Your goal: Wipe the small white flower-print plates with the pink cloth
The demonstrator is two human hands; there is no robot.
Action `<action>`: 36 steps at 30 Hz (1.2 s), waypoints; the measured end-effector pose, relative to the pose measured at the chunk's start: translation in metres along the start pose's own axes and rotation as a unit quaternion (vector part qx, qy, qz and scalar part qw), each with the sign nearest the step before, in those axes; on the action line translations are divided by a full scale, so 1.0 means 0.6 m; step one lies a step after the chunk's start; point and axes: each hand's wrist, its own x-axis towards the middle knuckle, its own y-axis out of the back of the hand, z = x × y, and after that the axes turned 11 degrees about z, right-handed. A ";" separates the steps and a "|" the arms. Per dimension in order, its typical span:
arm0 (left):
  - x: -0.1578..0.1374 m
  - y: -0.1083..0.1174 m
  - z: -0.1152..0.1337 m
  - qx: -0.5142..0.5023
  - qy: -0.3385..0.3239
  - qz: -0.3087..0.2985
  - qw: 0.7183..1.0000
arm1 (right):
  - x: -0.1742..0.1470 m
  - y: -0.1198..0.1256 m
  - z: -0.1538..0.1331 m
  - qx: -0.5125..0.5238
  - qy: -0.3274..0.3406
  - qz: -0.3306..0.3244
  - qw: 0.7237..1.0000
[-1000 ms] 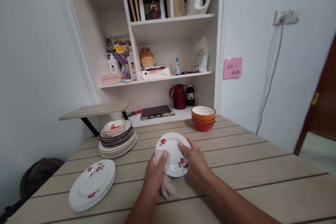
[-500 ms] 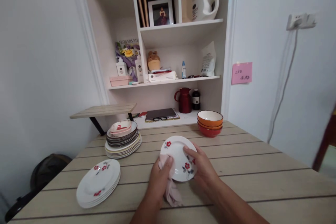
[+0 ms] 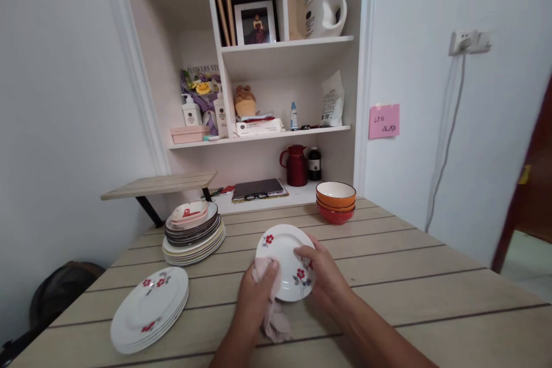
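A white plate (image 3: 282,261) with red flowers is held up, tilted, above the wooden table (image 3: 388,276). My right hand (image 3: 323,270) grips its right edge, thumb on the face and fingers behind. At the lower left rim, my left hand (image 3: 259,290) is closed on a pale pink cloth (image 3: 276,319) that is pressed against the plate, its loose end hanging down. Left of the hands lies a stack of flowered plates (image 3: 150,307). Behind that, a taller stack of plates (image 3: 194,241) carries small pinkish dishes (image 3: 190,213) on top.
Stacked orange and red bowls (image 3: 336,202) stand at the table's back right. A small raised wooden shelf (image 3: 159,184) is at the back left. Behind the table, a white shelf unit (image 3: 284,49) holds a red jug (image 3: 296,165), a dark bottle (image 3: 314,164) and a laptop (image 3: 259,188).
The whole view has shifted, so everything appears slightly further left. Both hands keep their hold on the plate and cloth, with little visible change between them.
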 end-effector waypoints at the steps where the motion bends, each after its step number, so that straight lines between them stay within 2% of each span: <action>1: 0.000 0.000 0.001 0.003 0.000 0.003 1.000 | 0.000 0.000 0.000 0.000 -0.003 0.001 1.000; 6: 0.000 0.001 0.004 0.014 -0.001 0.013 1.000 | 0.001 0.001 -0.001 0.003 -0.011 -0.009 1.000; 16: 0.018 0.001 -0.021 0.002 -0.001 0.014 1.000 | -0.005 -0.001 -0.007 -0.008 -0.007 -0.010 1.000; 26: 0.016 0.005 -0.015 0.023 0.001 0.003 1.000 | -0.006 0.000 -0.009 -0.035 0.011 -0.025 0.999; 36: 0.015 0.005 -0.019 0.023 -0.030 -0.003 0.999 | 0.006 0.004 0.004 -0.051 0.026 -0.026 0.998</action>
